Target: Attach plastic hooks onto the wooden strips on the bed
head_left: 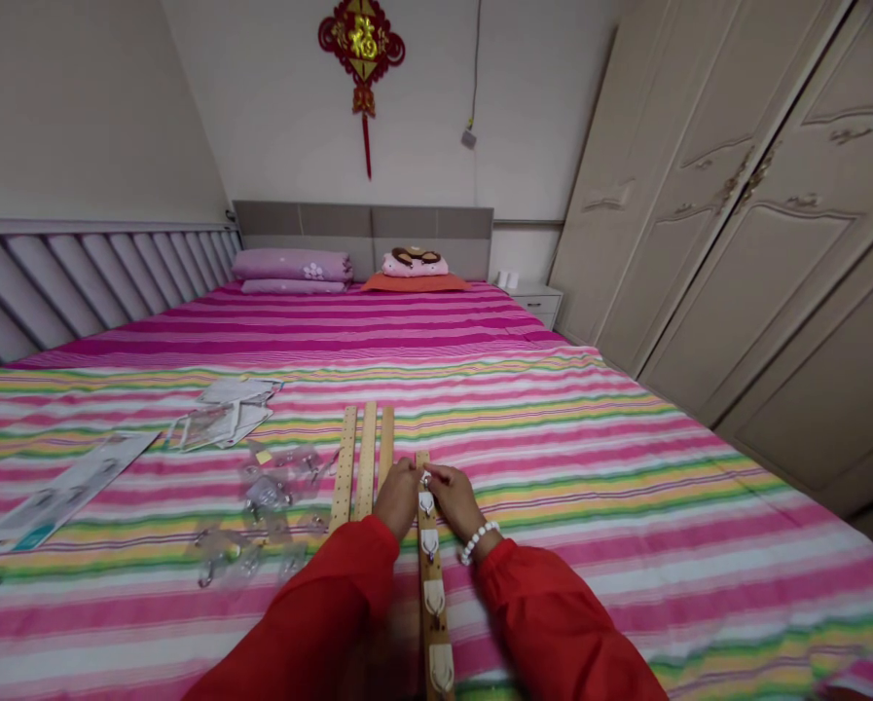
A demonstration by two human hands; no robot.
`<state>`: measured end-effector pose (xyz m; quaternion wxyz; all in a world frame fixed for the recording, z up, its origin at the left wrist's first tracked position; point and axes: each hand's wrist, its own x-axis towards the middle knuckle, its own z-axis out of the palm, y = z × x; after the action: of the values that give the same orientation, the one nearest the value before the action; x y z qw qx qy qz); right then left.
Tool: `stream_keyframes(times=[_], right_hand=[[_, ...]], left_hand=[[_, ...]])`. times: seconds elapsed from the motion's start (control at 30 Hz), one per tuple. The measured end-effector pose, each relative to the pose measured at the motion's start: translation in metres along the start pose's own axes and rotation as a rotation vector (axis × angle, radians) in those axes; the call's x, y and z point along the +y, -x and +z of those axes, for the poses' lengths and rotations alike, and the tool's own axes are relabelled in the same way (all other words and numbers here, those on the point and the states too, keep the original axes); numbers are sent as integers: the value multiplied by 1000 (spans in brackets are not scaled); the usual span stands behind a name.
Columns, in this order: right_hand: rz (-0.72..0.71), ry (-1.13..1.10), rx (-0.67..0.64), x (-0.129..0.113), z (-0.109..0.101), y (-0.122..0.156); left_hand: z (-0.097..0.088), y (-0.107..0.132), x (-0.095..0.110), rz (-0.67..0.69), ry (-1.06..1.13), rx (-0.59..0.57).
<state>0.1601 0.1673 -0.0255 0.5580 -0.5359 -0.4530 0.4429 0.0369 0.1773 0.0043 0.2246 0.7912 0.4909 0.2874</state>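
Note:
A wooden strip (431,574) with several white hooks fixed along it lies on the striped bedsheet (589,467), pointing away from me. My left hand (398,498) and my right hand (454,498) meet at its far end, both with fingers pinched on a small white hook (425,479) there. A white bead bracelet (478,541) is on my right wrist. Three bare wooden strips with holes (364,461) lie side by side just left of my left hand.
Clear plastic bags of small parts (265,506) lie left of the strips. Opened packaging and paper (221,414) sit farther left, with a long printed card (56,497). Pillows (294,268) rest at the headboard. A wardrobe (757,234) stands on the right.

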Motion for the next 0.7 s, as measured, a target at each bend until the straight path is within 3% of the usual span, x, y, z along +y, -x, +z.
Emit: stream_keyframes(times=[0.17,0.27,0.47,0.7], right_hand=[[-223,570,-93,-8,-1,10],[-273,752,-113,-9,-2,16],[-253,792,-189,-13,-4,15],[-244,780,-155,-9,-4,13]], left_hand=[[-10,4,14,17,-371,-148],[-13,6,16,36,-469,-188],[-9,7,12,102,-568,-228],[-4,9,12,74,-598,-197]])
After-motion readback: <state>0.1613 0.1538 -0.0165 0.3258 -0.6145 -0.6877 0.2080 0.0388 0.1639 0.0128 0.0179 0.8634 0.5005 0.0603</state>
